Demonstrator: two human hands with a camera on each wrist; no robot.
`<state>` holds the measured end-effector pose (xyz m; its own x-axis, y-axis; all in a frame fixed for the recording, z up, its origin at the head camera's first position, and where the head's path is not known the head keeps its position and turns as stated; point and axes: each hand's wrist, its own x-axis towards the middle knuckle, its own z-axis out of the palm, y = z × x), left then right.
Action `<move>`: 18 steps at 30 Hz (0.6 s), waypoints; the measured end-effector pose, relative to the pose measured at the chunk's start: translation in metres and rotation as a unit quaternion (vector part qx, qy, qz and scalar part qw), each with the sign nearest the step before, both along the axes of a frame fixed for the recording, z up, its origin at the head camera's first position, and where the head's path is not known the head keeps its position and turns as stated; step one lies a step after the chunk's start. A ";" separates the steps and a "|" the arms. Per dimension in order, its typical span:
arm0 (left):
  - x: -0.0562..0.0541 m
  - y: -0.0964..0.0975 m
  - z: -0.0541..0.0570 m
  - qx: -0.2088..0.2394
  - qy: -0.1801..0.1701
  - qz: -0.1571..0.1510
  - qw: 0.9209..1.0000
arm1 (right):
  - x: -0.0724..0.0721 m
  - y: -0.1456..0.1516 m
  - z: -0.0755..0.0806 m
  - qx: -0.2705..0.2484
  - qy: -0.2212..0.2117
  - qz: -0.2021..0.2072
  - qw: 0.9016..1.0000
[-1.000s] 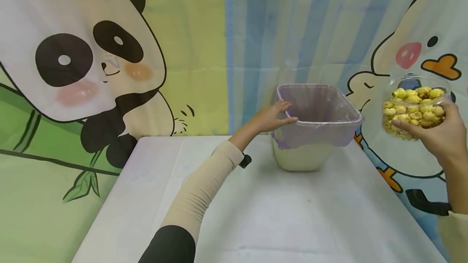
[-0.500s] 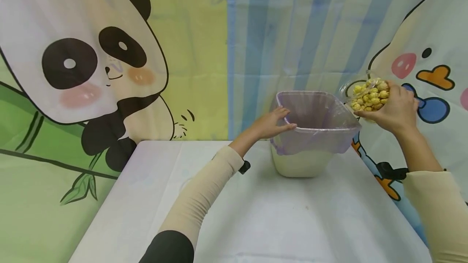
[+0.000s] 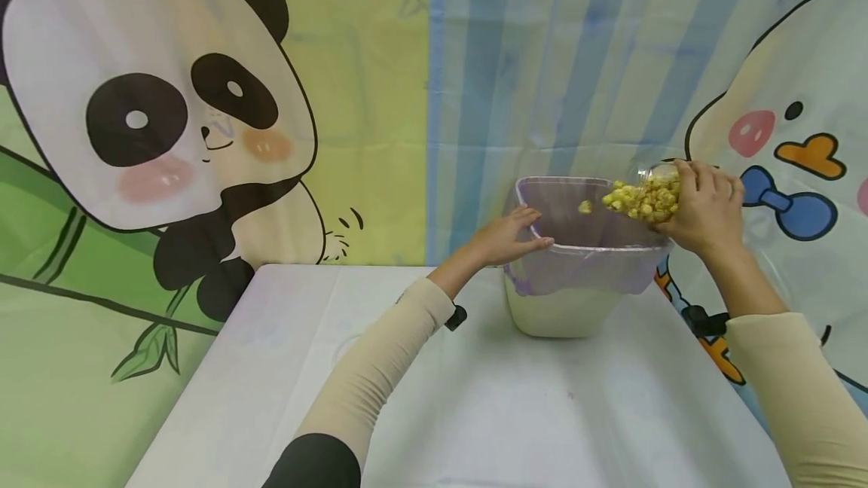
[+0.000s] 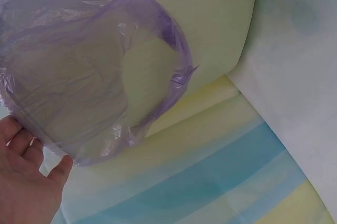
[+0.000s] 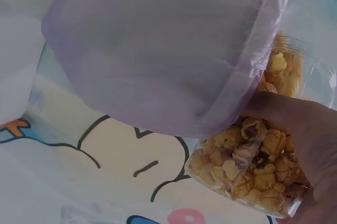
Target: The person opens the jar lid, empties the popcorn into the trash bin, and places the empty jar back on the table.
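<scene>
A clear plastic jar of yellow popcorn [image 3: 659,198] lies tipped on its side in my right hand [image 3: 708,205], its mouth over the trash bin [image 3: 563,311]. One loose piece of popcorn [image 3: 585,207] is in the air above the bin's opening. In the right wrist view, the thumb [image 5: 279,109] lies across the jar, with popcorn packed behind the clear wall. My left hand [image 3: 505,238] holds the bin's left rim, fingers and thumb spread along it. A thin purple plastic bag [image 4: 68,77] lines the bin and folds over its outside. The bin's bottom is hidden.
The bin stands at the back right of a white-covered table [image 3: 461,398]. Behind the table hangs a printed cloth with a panda [image 3: 163,96], blue stripes and a white bird [image 3: 814,74]. The table's right edge runs close beside the bin.
My right hand has brought the jar leftward to the bin and tipped it from upright onto its side; a piece of popcorn now falls. The left hand stays on the rim.
</scene>
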<state>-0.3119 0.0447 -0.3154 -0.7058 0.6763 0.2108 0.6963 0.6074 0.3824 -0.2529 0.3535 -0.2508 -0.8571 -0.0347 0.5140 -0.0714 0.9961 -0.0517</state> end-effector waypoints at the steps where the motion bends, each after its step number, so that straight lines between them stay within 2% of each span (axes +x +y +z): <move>1: 0.000 0.000 0.000 -0.001 0.001 0.000 1.000 | 0.000 0.000 -0.001 0.003 -0.003 0.000 1.000; 7: 0.001 0.000 -0.002 0.001 0.001 0.000 1.000 | -0.001 -0.001 -0.003 0.018 -0.015 0.002 1.000; 18: 0.001 0.000 -0.001 0.010 0.003 0.004 1.000 | -0.004 -0.002 -0.003 0.050 -0.002 0.024 0.998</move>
